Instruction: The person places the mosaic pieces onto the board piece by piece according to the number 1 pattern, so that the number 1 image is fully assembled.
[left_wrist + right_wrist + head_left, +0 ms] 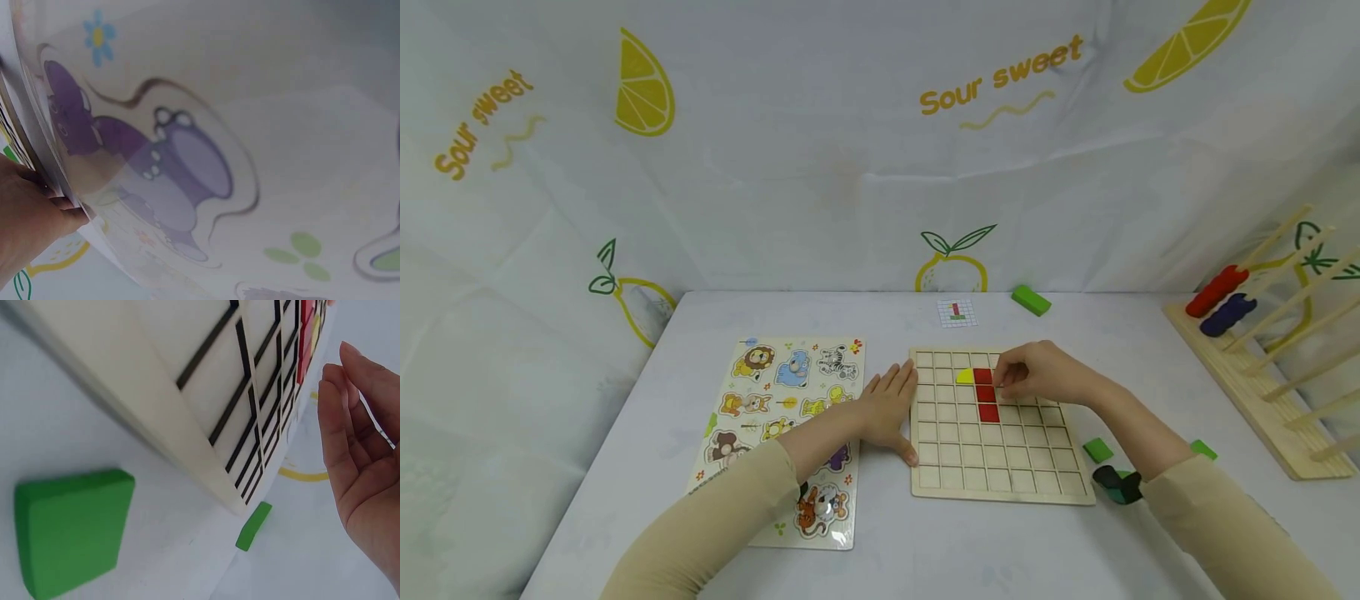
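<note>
– How is the base to be entered?
– As one grid board [970,457], pale wood, divided by thin strips into small compartments; laid flat on the white tabletop [880,550].
– And which inserts are recorded?
– Three red squares [986,393], flat, ranged in one straight column, set in the second, third and fourth rows from the far edge. One yellow piece [965,377], rounded at one corner, is placed in the compartment directly left of the farthest red square.
</note>
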Motion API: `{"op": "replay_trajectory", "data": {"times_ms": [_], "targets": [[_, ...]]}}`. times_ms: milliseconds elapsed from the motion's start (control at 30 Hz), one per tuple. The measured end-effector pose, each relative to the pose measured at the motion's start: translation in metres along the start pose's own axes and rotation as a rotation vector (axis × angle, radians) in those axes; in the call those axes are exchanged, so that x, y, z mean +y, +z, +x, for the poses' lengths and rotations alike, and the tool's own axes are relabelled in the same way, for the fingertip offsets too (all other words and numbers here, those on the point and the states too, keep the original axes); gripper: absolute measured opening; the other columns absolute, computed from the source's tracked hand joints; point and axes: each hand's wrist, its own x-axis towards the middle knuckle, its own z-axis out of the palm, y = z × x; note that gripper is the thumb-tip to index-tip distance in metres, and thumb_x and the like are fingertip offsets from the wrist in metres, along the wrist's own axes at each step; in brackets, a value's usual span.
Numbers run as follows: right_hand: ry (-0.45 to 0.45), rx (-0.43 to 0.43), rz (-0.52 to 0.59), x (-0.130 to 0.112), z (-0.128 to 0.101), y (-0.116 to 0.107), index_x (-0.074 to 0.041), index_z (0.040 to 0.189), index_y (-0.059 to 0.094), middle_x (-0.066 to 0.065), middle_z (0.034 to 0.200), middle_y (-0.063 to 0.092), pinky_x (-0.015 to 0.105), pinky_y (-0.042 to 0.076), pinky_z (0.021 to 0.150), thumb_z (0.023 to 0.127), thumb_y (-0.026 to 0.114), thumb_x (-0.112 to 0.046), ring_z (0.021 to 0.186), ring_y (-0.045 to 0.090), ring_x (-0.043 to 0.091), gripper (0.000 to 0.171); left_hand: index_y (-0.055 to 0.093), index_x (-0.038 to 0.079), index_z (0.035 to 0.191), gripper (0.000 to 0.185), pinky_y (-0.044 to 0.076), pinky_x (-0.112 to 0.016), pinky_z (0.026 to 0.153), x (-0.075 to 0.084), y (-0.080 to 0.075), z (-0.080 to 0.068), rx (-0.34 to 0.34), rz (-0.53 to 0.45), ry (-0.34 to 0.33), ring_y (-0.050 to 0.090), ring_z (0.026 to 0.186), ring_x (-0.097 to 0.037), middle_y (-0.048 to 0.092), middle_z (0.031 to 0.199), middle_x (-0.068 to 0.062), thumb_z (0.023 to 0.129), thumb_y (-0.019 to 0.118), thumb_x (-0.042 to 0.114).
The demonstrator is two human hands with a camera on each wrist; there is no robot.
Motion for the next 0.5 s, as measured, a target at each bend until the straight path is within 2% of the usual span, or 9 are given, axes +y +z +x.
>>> {"op": "replay_trajectory", "data": {"times_ms": [200, 500], "targets": [[0.025, 0.028, -0.004, 0.004, -0.007, -0.012, -0.012, 0.09, 0.071, -0.002, 0.081, 0.068, 0.02, 0.051, 0.068, 0.085, 0.074, -0.009, 0.076, 0.059, 0.012, 0.007, -0.002, 0.004, 0.159, 0.134, 0.007, -0.048, 0.129, 0.0, 0.0, 0.0, -0.006, 0.003, 0.001, -0.005, 0.158, -0.03, -0.012, 0.168, -0.012, 0.069, 0.081, 0.059], [0.043, 0.067, -0.002, 0.013, -0.021, -0.027, -0.01, 0.094, 0.072, -0.001, 0.083, 0.069, 0.02, 0.05, 0.068, 0.086, 0.075, -0.016, 0.076, 0.059, 0.007, 0.011, -0.001, 0.004, 0.159, 0.133, 0.008, -0.048, 0.129, 0.0, 0.0, 0.0, 0.0, 0.003, 0.002, -0.004, 0.158, -0.031, -0.011, 0.169, -0.012, 0.07, 0.081, 0.059]]}}
